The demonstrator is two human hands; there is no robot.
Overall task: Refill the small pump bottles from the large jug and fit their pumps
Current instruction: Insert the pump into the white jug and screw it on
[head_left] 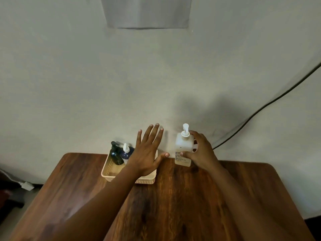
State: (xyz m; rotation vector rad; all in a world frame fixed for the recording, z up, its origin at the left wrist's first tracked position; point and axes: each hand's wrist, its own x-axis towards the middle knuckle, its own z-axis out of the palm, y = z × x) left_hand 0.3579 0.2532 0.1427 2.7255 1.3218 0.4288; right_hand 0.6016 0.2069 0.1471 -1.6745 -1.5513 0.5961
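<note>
Left hand hides basket interior; white bottle label perhaps illegible.

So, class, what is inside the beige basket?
Inside the basket: a dark bottle with a black pump and a blue bottle with a white pump, both upright at the back. The left hand covers the basket's right part.

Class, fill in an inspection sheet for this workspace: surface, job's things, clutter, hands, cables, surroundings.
Surface: dark brown wooden table, against the wall.
Job's things: large cream pump jug standing upright; dark green pump bottle and blue pump bottle with white pump upright in a beige plastic basket.
Clutter: nothing seen.
Hands: left hand open, fingers spread above the basket; right hand has its grip around the jug.
Cables: black cable running down the wall.
Surroundings: plain pale wall.
</note>
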